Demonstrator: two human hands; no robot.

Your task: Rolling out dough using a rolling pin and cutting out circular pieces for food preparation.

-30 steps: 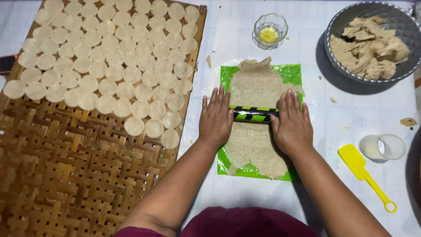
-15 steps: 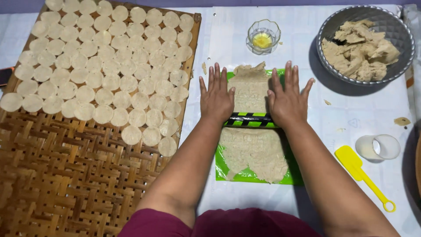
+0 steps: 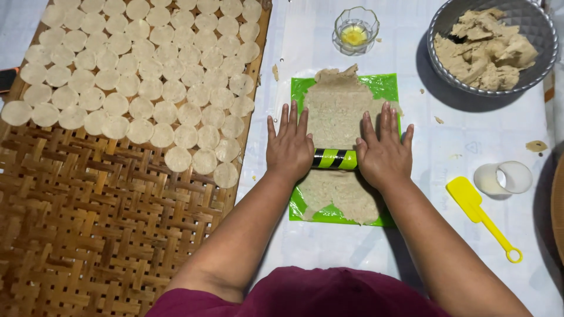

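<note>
Roller rolled nearer — hands flat (white tablecloth).

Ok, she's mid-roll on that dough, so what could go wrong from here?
The dough already spills past the far edge of the green sheet; more rolling may press it onto the tablecloth, where it could stick.
Both hands, left hand and right hand, lie flat on the roller, so uneven pressure could thin one side.
The glass bowl sits just beyond the sheet; a long push might reach it.
</note>
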